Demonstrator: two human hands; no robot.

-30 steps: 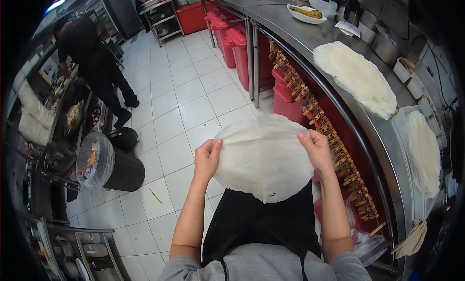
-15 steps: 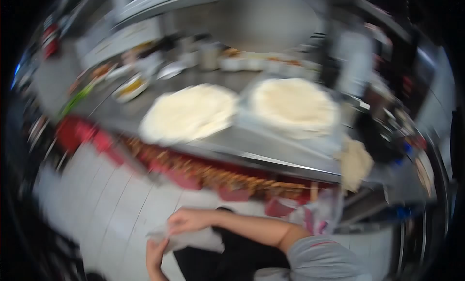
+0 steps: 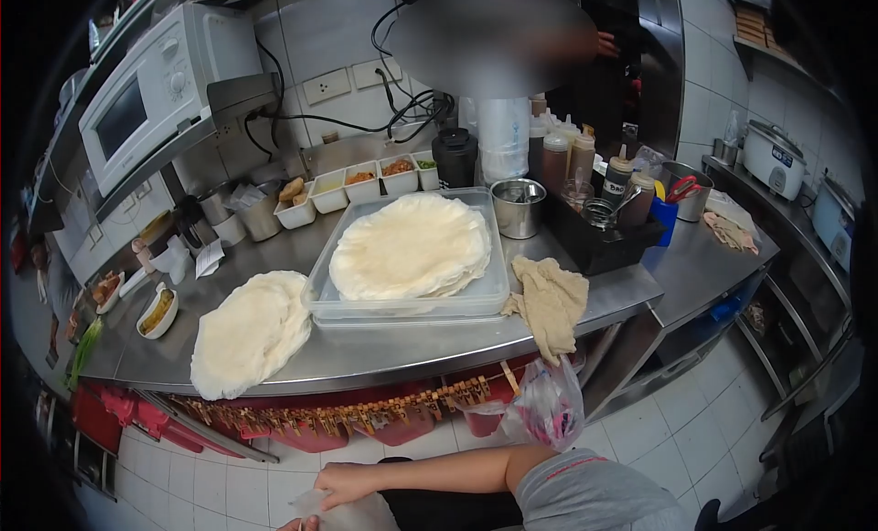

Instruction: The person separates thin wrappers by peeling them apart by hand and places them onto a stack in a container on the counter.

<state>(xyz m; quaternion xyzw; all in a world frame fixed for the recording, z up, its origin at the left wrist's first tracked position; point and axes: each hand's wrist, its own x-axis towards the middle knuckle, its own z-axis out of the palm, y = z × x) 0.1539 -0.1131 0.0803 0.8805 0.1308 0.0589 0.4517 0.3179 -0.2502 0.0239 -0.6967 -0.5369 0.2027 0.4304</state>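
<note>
My right hand (image 3: pixel 346 483) is closed on a thin, whitish translucent sheet (image 3: pixel 366 513), low in front of my body. My left hand (image 3: pixel 300 524) pinches the same sheet at its left side; most of this hand is cut off by the lower edge of the view. Beyond them, on the steel counter (image 3: pixel 393 362), a shallow clear plastic tub (image 3: pixel 412 311) holds a stack of thin pale flatbreads (image 3: pixel 412 247). Another pile of flatbreads (image 3: pixel 251 334) lies directly on the counter to its left, slightly over the front edge.
A beige cloth (image 3: pixel 553 302) hangs over the counter edge. Behind stand white containers of fillings (image 3: pixel 361 179), a steel pot (image 3: pixel 518 211) and sauce bottles (image 3: pixel 581 156). Below hang wooden clothespins (image 3: pixel 357 412) and a plastic bag (image 3: pixel 549 403). A microwave (image 3: pixel 165 96) sits upper left.
My view has swung to the right and steadied, so the flatbreads appear further left. Both hands still hold the sheet and sit lower in view, the left now mostly out of frame.
</note>
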